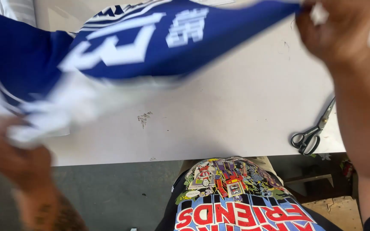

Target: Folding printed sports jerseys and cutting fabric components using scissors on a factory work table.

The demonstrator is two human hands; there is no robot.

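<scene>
Scene: a head-worn camera looks down at a white table (236, 111) and the person's own lap, where a bright cartoon-print shirt (236, 196) fills the lower middle of the frame
Garment: a blue cloth with white stripes and white printed shapes (159, 38), held up and stretched across the upper left and upper middle of the frame, blurred by motion, above the table rather than lying flat on it
Left hand: the left hand (16, 158) sits at the lower left, closed on a bunched white and blue edge of the cloth; heavy blur hides the fingers, so the exact grip is probably a fist-like pinch
Right hand: the right hand (339, 30) is at the upper right, fingers curled and pinching the far corner of the cloth
Scissors: dark-handled scissors (313, 130) lie shut on the table at the right edge, well apart from both hands
Step in hand: judging by the taut, airborne cloth, it is being spread or shaken out between both hands
Next move calls for: keeping both pinches firm and the cloth level over the bare tabletop, clear of the scissors
</scene>
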